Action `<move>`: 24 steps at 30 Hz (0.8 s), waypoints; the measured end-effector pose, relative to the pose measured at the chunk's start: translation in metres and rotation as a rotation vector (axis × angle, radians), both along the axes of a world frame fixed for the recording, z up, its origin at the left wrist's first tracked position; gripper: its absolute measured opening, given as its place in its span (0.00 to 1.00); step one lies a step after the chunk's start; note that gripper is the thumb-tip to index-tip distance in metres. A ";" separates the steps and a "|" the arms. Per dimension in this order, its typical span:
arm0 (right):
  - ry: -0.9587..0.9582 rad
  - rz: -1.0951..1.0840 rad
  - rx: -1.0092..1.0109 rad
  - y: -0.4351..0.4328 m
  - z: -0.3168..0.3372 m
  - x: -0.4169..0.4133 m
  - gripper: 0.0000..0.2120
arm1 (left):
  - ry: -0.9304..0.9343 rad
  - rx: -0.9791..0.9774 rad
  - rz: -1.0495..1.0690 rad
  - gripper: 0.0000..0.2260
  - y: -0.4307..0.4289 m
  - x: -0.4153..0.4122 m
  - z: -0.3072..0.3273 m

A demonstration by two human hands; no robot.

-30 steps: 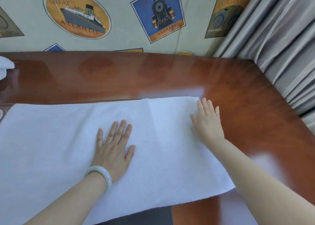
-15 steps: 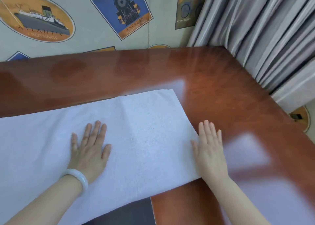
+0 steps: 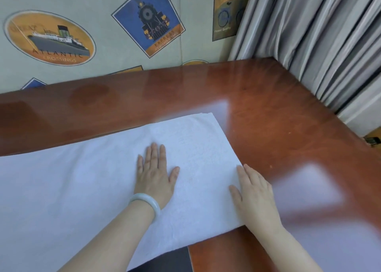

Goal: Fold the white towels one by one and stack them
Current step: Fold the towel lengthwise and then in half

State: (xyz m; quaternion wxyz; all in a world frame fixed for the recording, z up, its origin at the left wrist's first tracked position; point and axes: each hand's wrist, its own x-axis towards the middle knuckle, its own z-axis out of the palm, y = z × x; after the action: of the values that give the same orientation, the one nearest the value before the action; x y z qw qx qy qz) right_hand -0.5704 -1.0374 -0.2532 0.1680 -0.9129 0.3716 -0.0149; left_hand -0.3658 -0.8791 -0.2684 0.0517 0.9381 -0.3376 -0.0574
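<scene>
towel (image 3: 86,185) lies flat across near surface (image 3: 268,110), near edge overhanging | our left hand (image 3: 154,179) spread, palm down mid-towel to pin it | our right hand (image 3: 255,197) flat, fingers together at right edge, likely ready to fold leftward

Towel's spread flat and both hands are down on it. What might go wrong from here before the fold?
1. The towel hangs past the near edge of the table; on that glossy wood it may slide off if pulled.
2. The right hand rests at the towel's right edge, half on bare wood, so a grab might miss the cloth.
3. The left hand presses flat mid-towel, and could bunch the cloth during folding.
</scene>
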 end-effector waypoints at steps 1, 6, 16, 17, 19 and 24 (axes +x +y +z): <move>-0.039 -0.048 0.045 -0.004 0.007 0.012 0.26 | -0.001 0.000 -0.002 0.33 0.000 -0.001 0.000; -0.142 -0.242 0.434 -0.048 0.035 0.099 0.23 | -0.017 -0.020 0.021 0.33 0.002 -0.006 0.001; -0.197 -0.297 0.720 -0.097 0.043 0.155 0.16 | -0.023 -0.040 0.037 0.37 0.000 -0.007 0.000; -0.195 -0.309 0.771 -0.100 0.044 0.154 0.14 | -0.022 -0.046 0.038 0.37 0.000 -0.007 -0.001; -0.187 -0.325 0.877 -0.106 0.044 0.154 0.12 | -0.011 -0.064 0.040 0.37 0.000 -0.008 -0.002; -0.259 -0.409 1.040 -0.106 0.045 0.158 0.10 | -0.002 -0.073 0.039 0.35 0.002 -0.008 -0.003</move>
State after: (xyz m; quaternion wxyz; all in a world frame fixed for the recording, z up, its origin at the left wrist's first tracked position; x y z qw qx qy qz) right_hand -0.4124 -1.1434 -0.2086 0.6329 -0.6105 0.4755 0.0260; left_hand -0.3735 -0.8775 -0.2709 0.0864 0.9421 -0.3212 -0.0430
